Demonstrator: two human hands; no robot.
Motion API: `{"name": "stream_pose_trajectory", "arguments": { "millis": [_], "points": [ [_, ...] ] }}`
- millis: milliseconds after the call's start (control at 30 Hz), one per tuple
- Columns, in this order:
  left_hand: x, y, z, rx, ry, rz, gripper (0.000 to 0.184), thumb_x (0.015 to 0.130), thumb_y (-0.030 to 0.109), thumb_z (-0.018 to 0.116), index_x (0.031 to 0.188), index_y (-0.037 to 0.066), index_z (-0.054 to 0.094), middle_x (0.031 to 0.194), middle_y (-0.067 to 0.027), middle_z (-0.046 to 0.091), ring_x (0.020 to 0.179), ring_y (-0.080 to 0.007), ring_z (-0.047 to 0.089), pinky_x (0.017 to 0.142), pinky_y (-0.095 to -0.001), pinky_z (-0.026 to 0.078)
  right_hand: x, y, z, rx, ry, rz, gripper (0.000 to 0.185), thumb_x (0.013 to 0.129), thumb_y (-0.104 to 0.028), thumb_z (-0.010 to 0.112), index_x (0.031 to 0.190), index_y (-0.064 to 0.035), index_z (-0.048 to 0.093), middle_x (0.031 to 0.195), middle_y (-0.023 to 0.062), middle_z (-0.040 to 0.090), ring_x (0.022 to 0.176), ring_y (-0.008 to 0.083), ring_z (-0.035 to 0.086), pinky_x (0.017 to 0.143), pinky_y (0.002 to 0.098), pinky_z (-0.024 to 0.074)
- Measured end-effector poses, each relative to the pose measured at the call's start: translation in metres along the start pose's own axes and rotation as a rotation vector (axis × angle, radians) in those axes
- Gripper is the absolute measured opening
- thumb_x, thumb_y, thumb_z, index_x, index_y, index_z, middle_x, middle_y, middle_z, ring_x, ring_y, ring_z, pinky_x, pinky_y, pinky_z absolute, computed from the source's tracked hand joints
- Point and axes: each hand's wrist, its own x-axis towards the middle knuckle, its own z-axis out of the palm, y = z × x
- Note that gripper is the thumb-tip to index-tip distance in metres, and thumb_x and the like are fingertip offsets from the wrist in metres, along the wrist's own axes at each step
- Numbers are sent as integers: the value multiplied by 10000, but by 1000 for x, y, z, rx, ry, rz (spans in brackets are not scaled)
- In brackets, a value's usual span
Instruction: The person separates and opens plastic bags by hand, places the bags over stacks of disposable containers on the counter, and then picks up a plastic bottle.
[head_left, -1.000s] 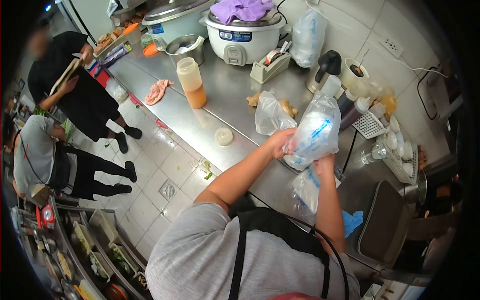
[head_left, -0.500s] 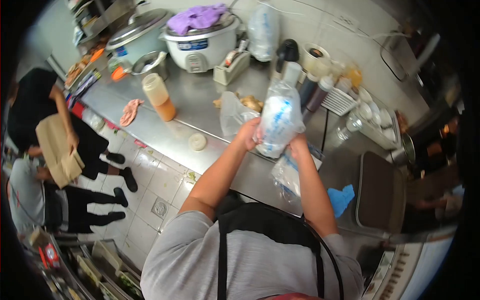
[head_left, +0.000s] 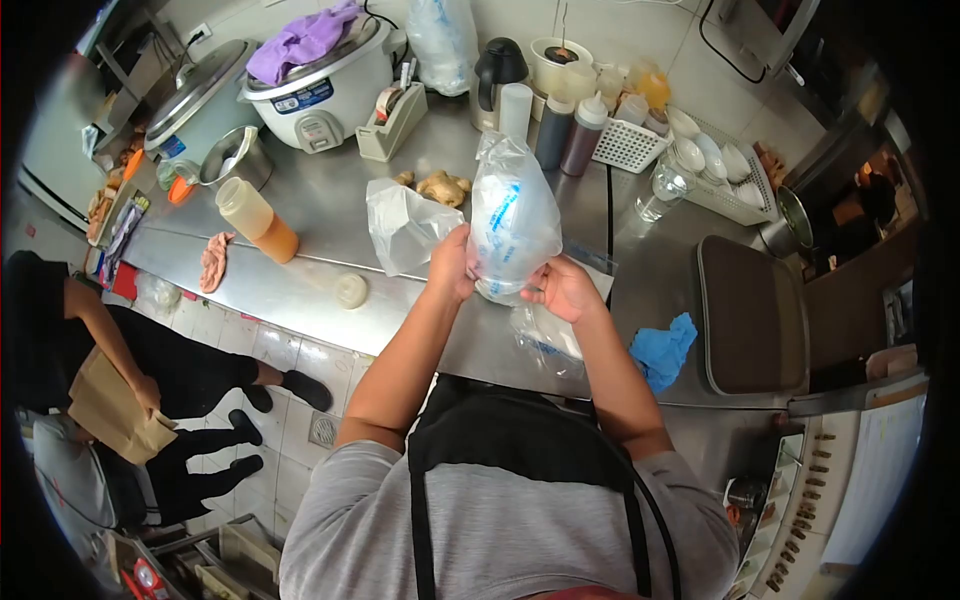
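A clear plastic bag with blue print [head_left: 512, 225] stands upright between my hands over the steel counter, puffed out and creased. My left hand [head_left: 455, 262] grips its lower left side, with some fingers hidden behind the plastic. At the lower right edge, my right hand [head_left: 567, 290] pinches the bag with curled fingers. What the bag holds is hard to make out. To its left lie a crumpled translucent white bag [head_left: 405, 228] and some ginger [head_left: 440, 188]. Beneath my hands is a flat clear plastic packet [head_left: 548, 335].
A squeeze bottle of orange sauce [head_left: 262, 222] and a round lid [head_left: 350, 291] stand left. Rice cooker [head_left: 325, 95], tape dispenser [head_left: 392, 125] and dark sauce bottles [head_left: 583, 135] line the back. A blue cloth [head_left: 663, 352] and brown tray [head_left: 752, 315] lie right. Two people stand left.
My view has shifted, so the counter items appear farther left. The printed bag now stands more upright between my hands, and my right hand's fingers show more at its lower edge.
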Motion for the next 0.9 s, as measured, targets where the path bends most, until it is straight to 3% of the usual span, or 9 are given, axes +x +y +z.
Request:
{"name": "stream_pose_trajectory", "arguments": {
  "millis": [167, 267, 467, 567, 667, 767, 900],
  "points": [
    [-8, 1, 10, 135, 78, 125, 189, 791, 147, 454, 806, -23, 534, 722, -92, 576, 585, -162, 561, 490, -285, 455, 13, 10, -5, -156, 130, -118, 85, 823, -151, 451, 904, -127, 446, 635, -6, 494, 511, 88, 481, 403, 218, 370],
    [-10, 1, 11, 235, 119, 180, 182, 788, 138, 467, 792, -30, 537, 701, -84, 573, 563, -158, 554, 482, -286, 445, 17, 15, 0, -280, 322, -183, 62, 826, -107, 412, 883, -104, 438, 614, 1, 485, 465, 77, 445, 370, 202, 321],
    [-7, -4, 11, 342, 153, 276, 194, 793, 158, 481, 767, -30, 523, 676, -73, 561, 545, -136, 530, 463, -271, 419, 22, 15, 24, -358, 486, -344, 92, 828, -83, 376, 884, -40, 434, 598, 23, 491, 475, 80, 449, 387, 220, 341],
    [-4, -5, 7, 393, 189, 335, 189, 790, 159, 498, 812, -28, 516, 699, -76, 561, 578, -136, 537, 482, -272, 429, 25, 11, 13, -645, 452, -413, 126, 824, -92, 392, 891, -25, 475, 641, 42, 523, 542, 103, 490, 454, 238, 382],
    [1, -7, -1, 459, 216, 327, 190, 780, 133, 511, 894, -19, 515, 771, -85, 573, 651, -149, 564, 531, -275, 458, 40, -1, -11, -980, 366, -675, 158, 813, -114, 427, 868, -5, 525, 670, 49, 543, 599, 123, 512, 552, 246, 403],
    [13, -6, -11, 441, 167, 239, 210, 764, 127, 532, 909, -23, 514, 793, -84, 574, 669, -150, 565, 552, -278, 460, 25, -32, 12, -965, 291, -254, 183, 784, -133, 477, 876, 4, 557, 708, 57, 566, 641, 137, 519, 628, 253, 400],
    [8, 12, -1, 535, -69, 110, 267, 735, 111, 566, 953, -34, 515, 824, -86, 579, 670, -149, 567, 562, -275, 460, 23, -47, 18, -929, 283, -35, 202, 748, -138, 529, 890, 2, 566, 767, 59, 578, 674, 127, 519, 639, 251, 408]
  ]
}}
